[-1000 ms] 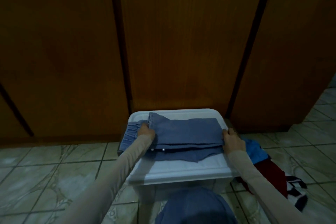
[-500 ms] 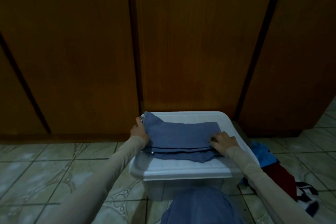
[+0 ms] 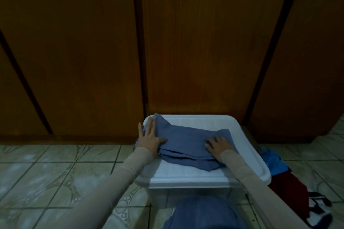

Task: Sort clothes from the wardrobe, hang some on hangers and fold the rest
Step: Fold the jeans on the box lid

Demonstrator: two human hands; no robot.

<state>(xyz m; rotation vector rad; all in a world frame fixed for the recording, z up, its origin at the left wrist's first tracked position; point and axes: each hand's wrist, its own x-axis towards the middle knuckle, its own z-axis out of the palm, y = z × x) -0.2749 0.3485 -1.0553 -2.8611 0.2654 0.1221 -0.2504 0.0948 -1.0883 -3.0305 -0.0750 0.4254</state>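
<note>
At 6 o'clock, nearest the camera, a blue-clad knee [image 3: 202,214] fills the bottom edge. Just beyond it stands a translucent plastic bin [image 3: 186,193] capped by a white lid [image 3: 188,173]; what the bin holds cannot be told. A folded blue garment [image 3: 186,143] lies on the lid. The left hand [image 3: 149,135] lies flat with straight fingers on its 9 o'clock end; the right hand [image 3: 219,144] presses spread fingers on its 3 o'clock end. At 4 o'clock, a clothes pile [image 3: 290,178] lies on the tiled floor [image 3: 55,173]. Wardrobe doors [image 3: 186,42] rise at 12 o'clock.

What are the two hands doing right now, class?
Left hand: open, fingers flat on the folded blue garment.
Right hand: open, pressing the same garment.
</note>
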